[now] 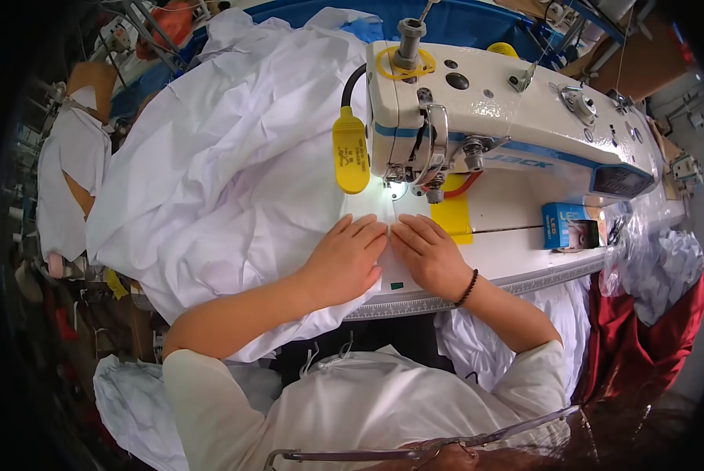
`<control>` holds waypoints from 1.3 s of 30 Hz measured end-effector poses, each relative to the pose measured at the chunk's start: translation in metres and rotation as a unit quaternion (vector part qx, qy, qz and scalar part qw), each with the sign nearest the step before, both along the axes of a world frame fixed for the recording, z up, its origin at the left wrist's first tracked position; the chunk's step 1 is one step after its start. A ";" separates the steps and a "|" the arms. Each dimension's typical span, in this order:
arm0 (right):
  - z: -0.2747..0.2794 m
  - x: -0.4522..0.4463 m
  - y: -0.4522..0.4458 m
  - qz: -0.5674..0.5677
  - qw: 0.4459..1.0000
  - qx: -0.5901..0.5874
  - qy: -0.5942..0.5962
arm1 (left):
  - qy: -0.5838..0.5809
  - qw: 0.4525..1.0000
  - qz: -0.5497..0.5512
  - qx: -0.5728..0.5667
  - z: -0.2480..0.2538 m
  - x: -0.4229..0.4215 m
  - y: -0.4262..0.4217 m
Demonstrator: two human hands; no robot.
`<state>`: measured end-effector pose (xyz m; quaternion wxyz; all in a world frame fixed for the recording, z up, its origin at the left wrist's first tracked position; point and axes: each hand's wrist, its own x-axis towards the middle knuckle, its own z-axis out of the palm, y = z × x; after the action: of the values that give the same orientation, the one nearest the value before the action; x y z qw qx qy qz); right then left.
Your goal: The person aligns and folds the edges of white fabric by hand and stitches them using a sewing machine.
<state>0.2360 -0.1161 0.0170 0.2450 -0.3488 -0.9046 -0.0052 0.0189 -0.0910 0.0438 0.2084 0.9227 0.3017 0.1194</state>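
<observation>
White fabric [234, 173] spreads over the left of the sewing table and runs under the needle area of a white sewing machine [517, 110]. My left hand [352, 255] lies flat on the cloth just in front of the presser foot, fingers stretched forward. Beside it, my right hand [426, 251] rests palm down at the fabric's right edge, its fingertips close to the left ones. A dark bead bracelet [467, 288] circles the right wrist. The machine's lamp, in a yellow housing [350, 153], lights the needle area. Whatever lies under my fingers is hidden.
On the table to the right stands a blue LED box [573, 226], near clear plastic wrapping [630, 235]. A measuring tape strip [485, 292] follows the front edge. Red cloth [642, 337] hangs at the right, and more white cloth [136, 408] lies at lower left.
</observation>
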 end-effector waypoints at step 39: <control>-0.016 -0.005 0.041 -0.152 0.988 -0.009 -0.015 | -0.104 0.983 -0.008 0.151 -0.015 -0.004 0.072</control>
<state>0.2309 -0.0754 0.0009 0.2251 -0.4840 -0.8447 -0.0396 0.0148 -0.0189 0.0288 0.0982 0.9283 0.2495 0.2576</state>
